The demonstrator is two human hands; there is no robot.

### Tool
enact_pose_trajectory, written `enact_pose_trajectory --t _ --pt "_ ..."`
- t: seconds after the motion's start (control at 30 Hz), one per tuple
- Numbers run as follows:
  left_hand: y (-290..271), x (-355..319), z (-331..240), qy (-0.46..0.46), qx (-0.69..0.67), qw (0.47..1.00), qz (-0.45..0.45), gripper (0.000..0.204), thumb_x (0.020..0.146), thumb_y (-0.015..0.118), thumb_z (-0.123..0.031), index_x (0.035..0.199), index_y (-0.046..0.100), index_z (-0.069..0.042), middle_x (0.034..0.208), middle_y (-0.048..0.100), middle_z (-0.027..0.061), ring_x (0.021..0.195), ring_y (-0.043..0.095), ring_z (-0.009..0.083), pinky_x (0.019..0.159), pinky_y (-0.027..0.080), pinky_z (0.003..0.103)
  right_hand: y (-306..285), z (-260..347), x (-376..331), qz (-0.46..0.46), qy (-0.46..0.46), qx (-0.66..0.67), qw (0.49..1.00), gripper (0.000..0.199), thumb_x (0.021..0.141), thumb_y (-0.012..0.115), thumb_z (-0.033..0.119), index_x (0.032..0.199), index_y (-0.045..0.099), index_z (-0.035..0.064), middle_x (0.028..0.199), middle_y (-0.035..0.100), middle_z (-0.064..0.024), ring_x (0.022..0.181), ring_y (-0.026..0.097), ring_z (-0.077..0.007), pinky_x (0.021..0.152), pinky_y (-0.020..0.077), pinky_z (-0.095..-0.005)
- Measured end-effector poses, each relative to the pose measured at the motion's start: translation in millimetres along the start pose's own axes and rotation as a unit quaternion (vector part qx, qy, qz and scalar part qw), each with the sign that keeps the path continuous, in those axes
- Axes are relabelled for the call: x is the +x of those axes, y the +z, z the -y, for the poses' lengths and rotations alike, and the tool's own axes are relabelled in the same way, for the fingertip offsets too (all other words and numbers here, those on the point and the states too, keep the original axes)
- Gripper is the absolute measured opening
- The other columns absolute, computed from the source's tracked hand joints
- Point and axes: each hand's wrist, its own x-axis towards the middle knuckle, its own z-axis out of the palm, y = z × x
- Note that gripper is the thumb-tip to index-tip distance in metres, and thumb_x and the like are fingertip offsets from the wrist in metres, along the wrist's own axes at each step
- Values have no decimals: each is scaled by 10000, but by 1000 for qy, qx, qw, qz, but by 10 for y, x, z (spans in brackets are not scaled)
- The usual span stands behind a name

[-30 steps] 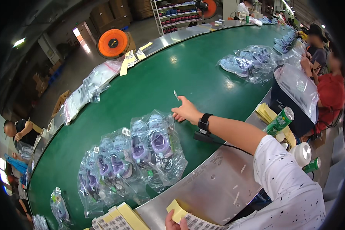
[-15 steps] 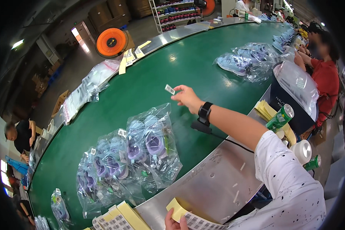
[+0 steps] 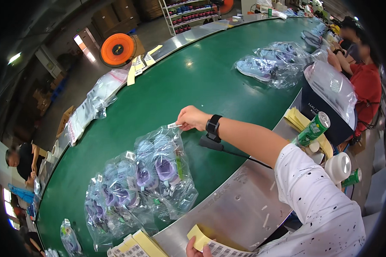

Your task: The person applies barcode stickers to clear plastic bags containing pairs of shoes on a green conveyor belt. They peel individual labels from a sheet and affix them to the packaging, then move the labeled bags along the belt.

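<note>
My right hand (image 3: 194, 118) pinches a small white barcode sticker (image 3: 172, 126) against the top corner of a clear plastic bag holding a pair of light blue and purple shoes (image 3: 166, 168). More bagged shoes (image 3: 116, 195) lie overlapping to its left, several with a white sticker near the top. At the lower edge, my left hand (image 3: 196, 248) is closed on a yellow-backed strip of barcode stickers (image 3: 203, 234), which curls over the metal ledge. A black band with a dark device and cable sits on my right wrist.
A green conveyor belt (image 3: 218, 94) curves past a metal ledge (image 3: 240, 192). More sticker sheets (image 3: 143, 244) lie beside the bags. At the right stand a green can (image 3: 314, 128), a white roll (image 3: 338, 166) and a dark box (image 3: 326, 115). Co-workers sit beyond; an orange fan (image 3: 118, 49) stands opposite.
My right hand has moved left and down, bringing the sticker from above the belt onto the bag's top corner. My left hand still holds the sticker strip.
</note>
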Motion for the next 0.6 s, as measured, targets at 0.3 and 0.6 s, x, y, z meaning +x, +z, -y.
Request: enact_pose_trajectory --t 0.3,0.6 --pt "60 -20 -26 22 33 999 -13 432 865 559 -13 1272 413 4 1160 524 148 963 537 190 806 440 271 -910 118 150 -272 -251 -324 871 318 634 628 -19 952 624 -6 796 636 -189 782 628 -305 703 510 -400" --pt "68 2 -52 7 -15 999 -30 545 852 575 22 1344 345 -20 981 573 75 794 531 110 682 416 202 -2811 262 -699 -371 -15 -808 457 197 790 540 171 924 672 114 965 614 -110 958 566 -279 815 407 -452"
